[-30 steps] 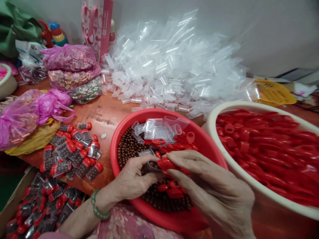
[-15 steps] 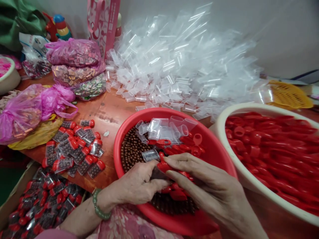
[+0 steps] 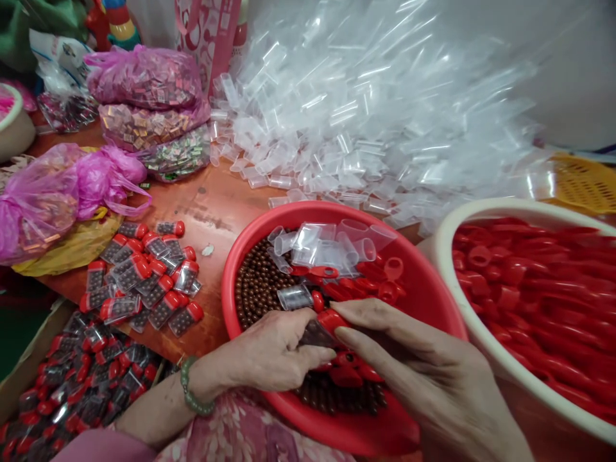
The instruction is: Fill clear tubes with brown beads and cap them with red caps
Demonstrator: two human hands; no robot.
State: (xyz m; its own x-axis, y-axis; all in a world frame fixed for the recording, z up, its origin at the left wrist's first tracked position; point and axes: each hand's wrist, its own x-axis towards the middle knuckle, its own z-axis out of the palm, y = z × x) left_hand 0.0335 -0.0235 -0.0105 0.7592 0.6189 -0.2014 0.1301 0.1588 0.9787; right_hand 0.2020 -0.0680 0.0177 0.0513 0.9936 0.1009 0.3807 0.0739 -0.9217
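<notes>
Over the red basin [image 3: 233,269], my left hand [image 3: 282,350] is closed around a clear plastic tube [image 3: 315,335] with dark contents. The fingers of my right hand [image 3: 418,366] are closed on the red cap [image 3: 331,319] at the tube's end. Below and around my hands lie brown beads [image 3: 262,282], loose red caps [image 3: 368,279] and several clear empty tubes [image 3: 317,247]. Beside my left fingers a tube [image 3: 294,297] rests in the basin.
A cream tub [image 3: 445,256] full of red caps stands at the right. Behind is a big heap of clear tubes [image 3: 346,122]. Capped tubes [image 3: 144,276] lie on the table, more in a box [image 3: 86,391] at lower left. Pink bags [image 3: 144,83] are stacked at back left.
The red cap now sits more plainly against the end of the tube, between my right thumb and fingers. The camera view has tilted slightly down.
</notes>
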